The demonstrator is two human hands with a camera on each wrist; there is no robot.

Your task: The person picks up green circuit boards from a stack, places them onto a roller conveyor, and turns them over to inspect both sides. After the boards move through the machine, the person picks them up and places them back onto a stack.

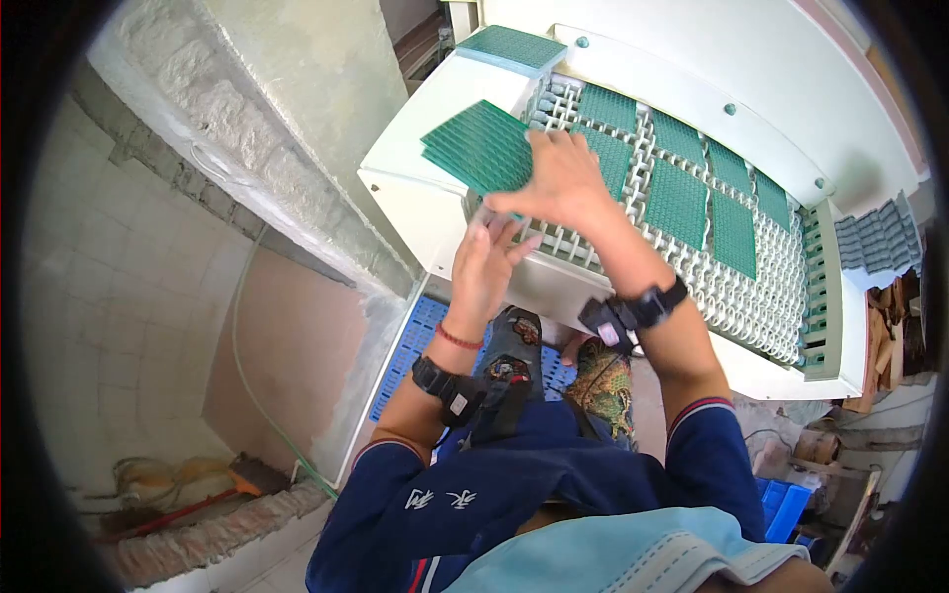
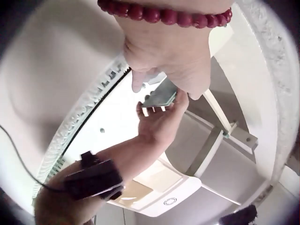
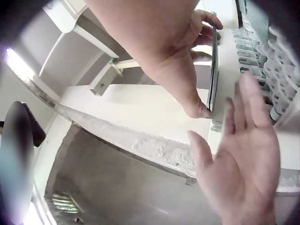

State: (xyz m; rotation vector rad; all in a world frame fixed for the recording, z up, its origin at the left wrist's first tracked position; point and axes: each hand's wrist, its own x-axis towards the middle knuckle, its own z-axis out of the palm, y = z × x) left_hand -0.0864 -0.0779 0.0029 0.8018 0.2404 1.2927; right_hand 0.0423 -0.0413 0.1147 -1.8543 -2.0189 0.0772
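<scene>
My right hand (image 1: 568,180) grips a thin stack of green patterned tiles (image 1: 476,146) by the edges. In the right wrist view the tiles (image 3: 214,70) stand edge-on between its thumb and fingers. My left hand (image 1: 482,267) is just below the near corner of the tiles. Its fingers are spread and hold nothing; the palm shows in the right wrist view. Beyond both hands, several green tiles (image 1: 677,201) lie flat on the white link conveyor (image 1: 766,314) of a pale machine.
Another green tile (image 1: 512,45) lies on the machine's white corner ledge (image 1: 425,119). Grey-blue stacked pieces (image 1: 878,237) stand at the conveyor's far right. A rough wall edge (image 1: 227,128) rises on the left. Blue slatted mat (image 1: 405,346) lies on the floor below.
</scene>
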